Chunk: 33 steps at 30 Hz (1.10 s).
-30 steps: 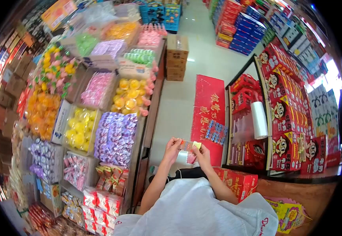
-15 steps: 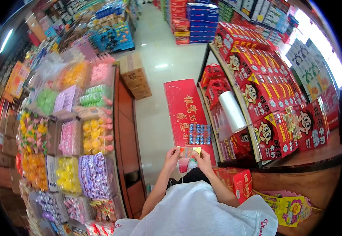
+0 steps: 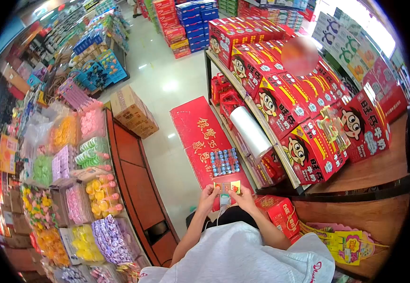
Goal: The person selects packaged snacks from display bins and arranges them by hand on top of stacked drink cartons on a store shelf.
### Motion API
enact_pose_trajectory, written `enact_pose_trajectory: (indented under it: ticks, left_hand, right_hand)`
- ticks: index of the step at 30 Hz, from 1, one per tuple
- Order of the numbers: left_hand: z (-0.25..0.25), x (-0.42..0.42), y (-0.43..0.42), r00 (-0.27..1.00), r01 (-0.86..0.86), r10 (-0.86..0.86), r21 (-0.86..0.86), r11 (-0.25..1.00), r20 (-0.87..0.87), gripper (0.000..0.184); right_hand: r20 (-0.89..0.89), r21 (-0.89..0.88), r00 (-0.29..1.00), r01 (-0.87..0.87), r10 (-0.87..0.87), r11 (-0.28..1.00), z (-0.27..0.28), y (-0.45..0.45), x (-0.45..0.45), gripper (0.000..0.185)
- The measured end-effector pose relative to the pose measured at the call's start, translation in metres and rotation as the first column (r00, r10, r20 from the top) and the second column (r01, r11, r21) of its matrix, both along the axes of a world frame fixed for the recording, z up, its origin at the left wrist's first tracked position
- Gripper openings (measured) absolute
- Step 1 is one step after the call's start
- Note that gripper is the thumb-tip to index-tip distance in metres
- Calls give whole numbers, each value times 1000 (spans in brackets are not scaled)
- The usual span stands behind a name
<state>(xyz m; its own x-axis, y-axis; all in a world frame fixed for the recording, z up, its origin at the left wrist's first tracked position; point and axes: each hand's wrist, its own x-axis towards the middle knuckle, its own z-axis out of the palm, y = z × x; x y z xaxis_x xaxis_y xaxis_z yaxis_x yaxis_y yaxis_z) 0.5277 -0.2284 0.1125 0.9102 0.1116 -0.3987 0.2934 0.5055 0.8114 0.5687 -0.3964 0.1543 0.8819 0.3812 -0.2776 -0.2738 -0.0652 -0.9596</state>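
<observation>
Your left hand [image 3: 208, 194] and your right hand [image 3: 244, 196] are raised together in front of your body, sharing one small, flat packet [image 3: 227, 187]. Each grip is closed on it: the left pinches its left end, and the right pinches the part nearer its yellow right end. The packet lies crosswise between your fingers, colored red and yellow; its print is too small to read, and it looks like a wrapped snack, though you can't be sure from here.

Just beyond it, a pack of blue-topped cans [image 3: 224, 162] sits on the long red panel [image 3: 196, 123] with gold lettering. To the right, a white plastic roll [image 3: 251, 132] leans beside the rack of red milk cartons [image 3: 311, 151]. A red box [image 3: 280, 216] stands near your right forearm. Well over to your left are bins of wrapped sweets [image 3: 112, 239], with brown cardboard boxes [image 3: 133, 111] on the pale floor [image 3: 160, 152] beyond them.
</observation>
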Motion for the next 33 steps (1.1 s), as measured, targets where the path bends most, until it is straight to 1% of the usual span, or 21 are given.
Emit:
enact_pose_trajectory:
  ticks: [3,4,6,8,10,11,13,15,16,19,21,22,23,24,25,26,27,28,29,31,33]
  left_hand:
    - [8,2,3,997,71,-71,-37,997,-10,16]
    - [10,3,5,995,94,-95,-34,995,-16,16]
    - [14,10,7,978,208,-208,0,978,-34,17]
    - [9,11,9,964,264,-263,28,964,-32,16]
    - [8,10,10,948,318,-317,55,946,-30,16]
    - [10,10,11,940,340,-337,100,935,-46,16]
    - [12,10,10,924,383,-378,145,912,-62,17]
    - [14,7,8,943,327,-333,176,929,8,15]
    - [15,4,9,937,342,-348,178,923,6,15]
    - [17,1,10,929,365,-369,234,901,-26,13]
    - [20,-7,9,926,352,-375,261,899,45,16]
    - [20,-5,8,923,361,-383,255,897,39,16]
    - [19,-1,8,903,390,-420,243,888,85,16]
    - [19,0,7,881,419,-455,231,878,132,16]
    - [22,-4,8,871,441,-475,227,869,125,16]
    - [29,-3,9,867,457,-484,202,866,116,16]
    - [39,-1,8,863,472,-494,178,863,106,16]
    - [48,3,4,867,484,-496,155,861,46,16]
    - [53,5,0,854,507,-518,154,848,46,16]
    - [58,10,-5,880,465,-473,126,876,37,18]
    - [50,18,-10,872,480,-488,121,869,48,19]
  right_hand:
    - [-22,76,994,112,-110,991,-6,3,-8,27]
    - [-20,67,990,140,-139,988,-5,4,-11,27]
    - [-40,95,977,214,-211,972,-4,8,-16,27]
    - [-60,121,958,285,-280,951,-4,9,-22,26]
    - [-83,31,952,298,-295,954,-6,8,-28,25]
    - [-82,31,945,320,-317,947,-4,9,-31,25]
    - [-17,-74,931,361,-364,929,-2,11,-38,24]
    - [19,-39,907,422,-421,906,-5,17,-45,21]
    - [56,-4,884,464,-464,886,-7,20,-49,18]
    - [48,-26,857,515,-514,857,-10,25,-60,22]
    - [73,-49,837,547,-543,836,-8,27,-69,21]
    - [103,-65,819,571,-564,818,-8,26,-71,20]
    - [70,-51,796,605,-601,795,6,28,-72,20]
    - [67,-8,783,620,-618,785,6,30,-75,20]
    - [65,36,770,634,-634,773,5,30,-78,20]
    - [65,26,741,668,-668,743,12,30,-78,20]
    - [88,-14,745,665,-662,747,24,30,-77,20]
    - [108,-55,749,662,-654,748,31,28,-77,19]
    - [109,-55,731,681,-674,730,31,25,-75,19]
    - [132,-41,721,690,-681,723,30,20,-71,19]
    - [116,11,683,725,-721,688,34,17,-63,19]
